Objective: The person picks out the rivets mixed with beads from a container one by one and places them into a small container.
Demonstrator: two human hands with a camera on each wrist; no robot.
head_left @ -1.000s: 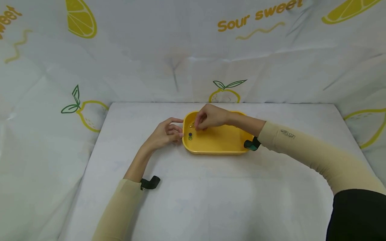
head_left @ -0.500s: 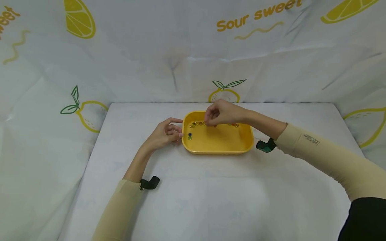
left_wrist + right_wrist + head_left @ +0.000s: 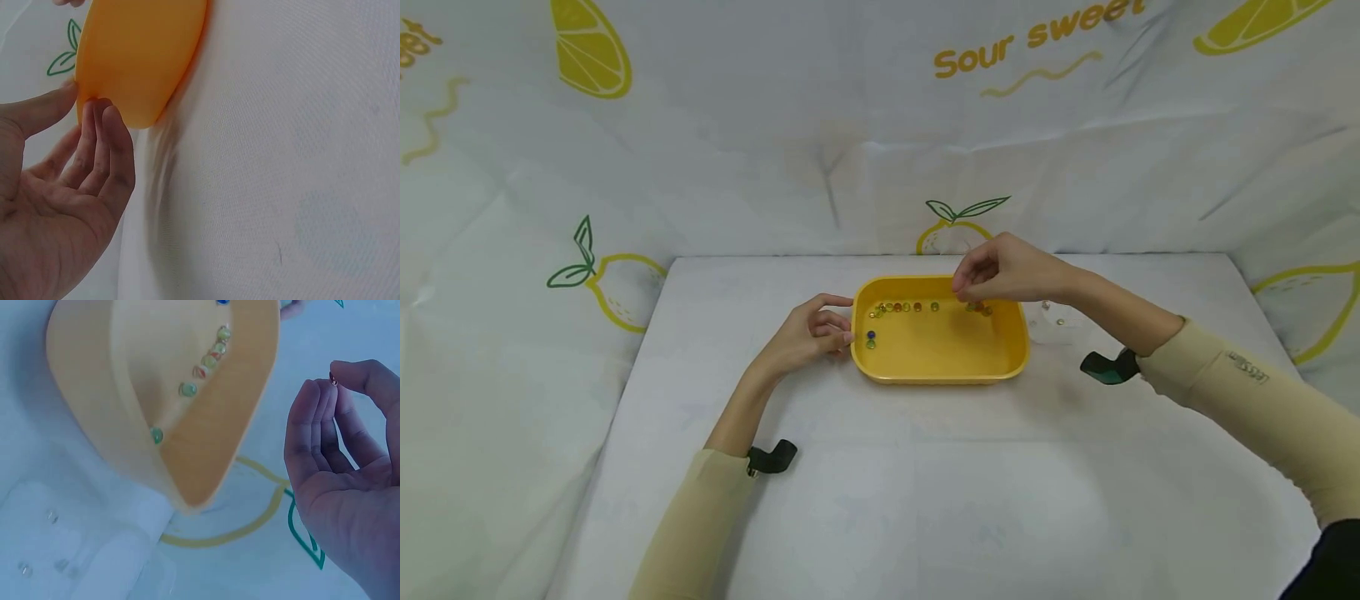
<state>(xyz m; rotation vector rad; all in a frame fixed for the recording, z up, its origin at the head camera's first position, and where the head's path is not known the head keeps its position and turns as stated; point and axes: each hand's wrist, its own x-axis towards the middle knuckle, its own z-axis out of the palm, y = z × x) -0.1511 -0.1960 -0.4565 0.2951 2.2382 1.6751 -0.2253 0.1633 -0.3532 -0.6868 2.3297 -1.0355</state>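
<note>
White tabletop (image 3: 925, 483): right hand (image 3: 1000, 271) pinches a tiny dark-red bead (image 3: 333, 379); left hand (image 3: 808, 333) fingers straight against yellow tray (image 3: 940, 367).

The tray (image 3: 940, 367) between the two hands looks like smooth yellow plastic with a soft, half-glossy sheen. The beads (image 3: 904, 307) along its far wall look like glass or clear plastic, shiny and partly see-through. The small bead (image 3: 333, 379) pinched in the right hand (image 3: 1000, 271) is glossy and dark red. The table cover (image 3: 925, 483) under the left hand (image 3: 808, 333) is white woven cloth, matt and finely textured. A clear plastic box (image 3: 75, 550) lies near the right hand. Both sleeves (image 3: 1262, 400) are beige, matt knit fabric.
</note>
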